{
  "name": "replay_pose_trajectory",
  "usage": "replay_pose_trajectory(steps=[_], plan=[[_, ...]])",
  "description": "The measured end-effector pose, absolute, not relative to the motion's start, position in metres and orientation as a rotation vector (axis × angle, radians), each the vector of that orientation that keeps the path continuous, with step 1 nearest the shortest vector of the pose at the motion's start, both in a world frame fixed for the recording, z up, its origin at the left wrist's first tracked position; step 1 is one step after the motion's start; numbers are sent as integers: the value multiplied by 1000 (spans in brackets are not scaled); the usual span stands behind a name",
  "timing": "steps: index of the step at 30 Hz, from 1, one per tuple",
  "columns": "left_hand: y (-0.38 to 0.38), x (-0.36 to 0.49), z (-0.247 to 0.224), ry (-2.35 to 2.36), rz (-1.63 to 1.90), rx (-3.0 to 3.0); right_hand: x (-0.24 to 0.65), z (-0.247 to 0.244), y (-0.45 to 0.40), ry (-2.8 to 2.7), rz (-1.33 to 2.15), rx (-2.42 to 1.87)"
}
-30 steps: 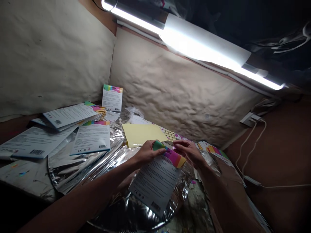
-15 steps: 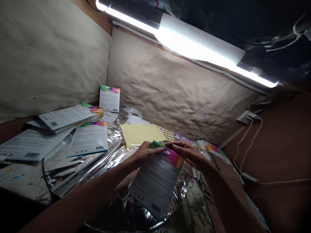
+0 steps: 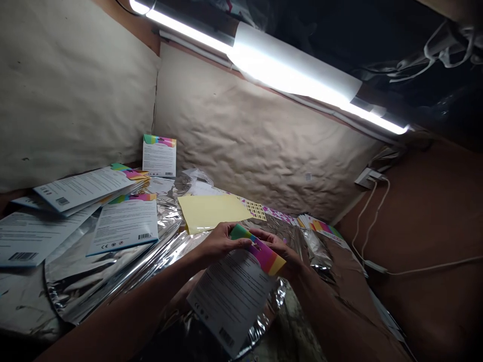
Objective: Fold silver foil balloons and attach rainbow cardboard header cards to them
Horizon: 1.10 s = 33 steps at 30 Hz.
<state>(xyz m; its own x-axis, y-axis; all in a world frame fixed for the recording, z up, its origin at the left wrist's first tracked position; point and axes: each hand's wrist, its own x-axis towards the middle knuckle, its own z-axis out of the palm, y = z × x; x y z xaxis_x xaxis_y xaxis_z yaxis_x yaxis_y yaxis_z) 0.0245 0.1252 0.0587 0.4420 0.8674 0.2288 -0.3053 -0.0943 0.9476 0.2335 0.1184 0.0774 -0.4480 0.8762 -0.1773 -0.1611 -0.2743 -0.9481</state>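
A flat white packet [image 3: 232, 296] with a rainbow-striped top edge is held tilted in front of me, its printed back and barcode facing up. My left hand [image 3: 221, 242] pinches the green end of the striped top, thumb on the near face. Behind the striped edge, my right hand [image 3: 281, 246] is closed at the top, its fingers partly hidden by the packet. A hang hole shows in the magenta part of the strip. Beneath the packet lies shiny silver film [image 3: 173, 266].
Similar packets [image 3: 88, 188] are piled at the left, and one packet [image 3: 159, 156] stands against the papered wall. Yellow sheets [image 3: 213, 211] and a sheet of small stickers [image 3: 254, 208] lie behind my hands. More striped packaging [image 3: 320, 226] is at the right, near a white cable [image 3: 426, 266].
My view has turned slightly right, so the surroundings shift left. My right hand has moved from above the strip to behind it, and the packet hangs a little lower.
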Motion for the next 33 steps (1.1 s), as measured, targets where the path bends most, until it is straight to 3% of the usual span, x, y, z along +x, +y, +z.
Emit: replay_pose_trajectory(steps=[7,27,30,33], plan=[[130,24,55,531,1027,1170,242,93,122,-1293,1403,-1006],[122,24,54,234,908,1106,222,84,113,-1317,1839,-917],[116,24,58,166,876,1030,219,83,116,-1383,1631,-961],[118,23,59,106,975,838,233,96,125,-1452,977,-1030]])
